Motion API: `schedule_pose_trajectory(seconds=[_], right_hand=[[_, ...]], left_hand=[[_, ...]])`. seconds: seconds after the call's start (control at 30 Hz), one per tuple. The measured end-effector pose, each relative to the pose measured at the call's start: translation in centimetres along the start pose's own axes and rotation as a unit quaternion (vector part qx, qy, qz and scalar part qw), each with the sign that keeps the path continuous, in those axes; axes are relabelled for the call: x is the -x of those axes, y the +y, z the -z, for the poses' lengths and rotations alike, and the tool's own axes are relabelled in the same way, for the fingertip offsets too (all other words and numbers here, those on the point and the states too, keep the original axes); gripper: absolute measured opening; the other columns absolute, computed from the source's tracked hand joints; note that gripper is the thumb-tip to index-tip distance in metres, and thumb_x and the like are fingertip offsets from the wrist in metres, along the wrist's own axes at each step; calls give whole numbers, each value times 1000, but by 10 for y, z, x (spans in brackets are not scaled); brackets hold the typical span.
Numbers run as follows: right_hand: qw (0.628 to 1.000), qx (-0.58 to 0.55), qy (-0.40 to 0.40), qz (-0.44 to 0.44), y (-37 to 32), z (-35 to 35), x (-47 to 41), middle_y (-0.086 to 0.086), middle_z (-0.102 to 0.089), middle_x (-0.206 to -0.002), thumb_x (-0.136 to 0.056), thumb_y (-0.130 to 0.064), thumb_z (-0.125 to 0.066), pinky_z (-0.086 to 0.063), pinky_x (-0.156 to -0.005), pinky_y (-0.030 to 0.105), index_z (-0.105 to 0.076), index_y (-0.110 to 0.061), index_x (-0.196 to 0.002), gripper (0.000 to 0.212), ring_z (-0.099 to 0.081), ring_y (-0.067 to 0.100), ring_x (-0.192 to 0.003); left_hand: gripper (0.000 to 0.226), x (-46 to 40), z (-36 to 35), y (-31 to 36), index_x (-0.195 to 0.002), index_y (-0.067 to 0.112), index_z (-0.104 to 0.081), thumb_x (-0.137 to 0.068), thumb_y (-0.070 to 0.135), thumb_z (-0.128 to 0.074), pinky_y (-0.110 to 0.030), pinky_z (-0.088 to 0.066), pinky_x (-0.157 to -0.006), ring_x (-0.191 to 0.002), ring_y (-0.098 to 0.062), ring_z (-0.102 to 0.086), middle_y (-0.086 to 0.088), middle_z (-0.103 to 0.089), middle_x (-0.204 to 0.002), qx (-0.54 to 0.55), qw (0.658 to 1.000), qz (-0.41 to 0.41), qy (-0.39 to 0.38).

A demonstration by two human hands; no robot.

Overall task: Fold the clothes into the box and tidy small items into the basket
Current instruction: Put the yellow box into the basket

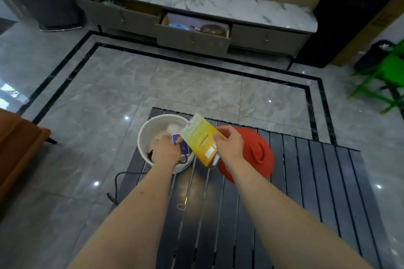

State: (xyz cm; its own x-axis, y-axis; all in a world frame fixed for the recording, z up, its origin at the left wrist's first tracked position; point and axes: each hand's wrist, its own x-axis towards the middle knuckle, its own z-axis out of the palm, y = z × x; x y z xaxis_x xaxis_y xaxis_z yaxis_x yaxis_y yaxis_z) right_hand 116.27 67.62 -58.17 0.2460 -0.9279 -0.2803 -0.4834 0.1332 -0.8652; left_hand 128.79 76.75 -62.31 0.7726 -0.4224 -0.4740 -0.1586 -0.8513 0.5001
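Two hands at the basket, small items going in.

Low in the frame my forearms cross the slatted table [306,181]; my left hand [165,150] reaches inside the white basket [144,135], grip hidden, so I cannot tell what it holds, perhaps clearing room beside the blue packet [180,141]. My right hand [229,145] pinches the yellow box [201,140], tilted over the rim, ready to drop. Its print is unreadable. Beyond lies a red lid [258,150]; no clothes box visible.
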Motion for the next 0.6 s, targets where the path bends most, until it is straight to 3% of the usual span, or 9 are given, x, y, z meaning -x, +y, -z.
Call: schedule_pose_trajectory(seconds=[0.27, 0.37, 0.47, 0.6], right_hand=[[999, -24, 36, -12, 12, -7, -9, 4, -69, -98, -85, -5, -61, -45, -79, 21, -68, -10, -100, 17, -59, 12, -87], [999, -22, 28, 2, 12, -9, -10, 1, -68, -96, -85, -4, -61, -46, -79, 20, -68, -10, -100, 17, -60, 11, -88], [999, -20, 24, 6, 13, -12, -9, 0, -67, -95, -85, -4, -61, -43, -69, 9, -68, -11, -100, 18, -59, 9, -85], [1000, -8, 30, 7, 18, -9, -10, 1, -69, -96, -85, -5, -61, -44, -74, 15, -68, -11, -101, 18, -59, 8, -84]], left_hand=[[53, -12, -21, 15, -129, 5, -45, -90, 40, -50, -40, -45, -85, -110, -34, -54, -17, -50, -125, -116, 993, 0, -1], [57, -15, -27, 22, -136, 3, -33, -90, 31, -53, -42, -45, -87, -114, -35, -53, -17, -46, -131, -102, 994, 26, -2], [61, -17, -33, 21, -136, 3, -26, -88, 28, -56, -44, -44, -88, -116, -37, -51, -17, -43, -133, -81, 996, 36, -6], [64, -21, -42, 12, -132, 5, -28, -86, 37, -58, -44, -44, -86, -111, -39, -55, -18, -52, -125, -59, 998, 36, 7]])
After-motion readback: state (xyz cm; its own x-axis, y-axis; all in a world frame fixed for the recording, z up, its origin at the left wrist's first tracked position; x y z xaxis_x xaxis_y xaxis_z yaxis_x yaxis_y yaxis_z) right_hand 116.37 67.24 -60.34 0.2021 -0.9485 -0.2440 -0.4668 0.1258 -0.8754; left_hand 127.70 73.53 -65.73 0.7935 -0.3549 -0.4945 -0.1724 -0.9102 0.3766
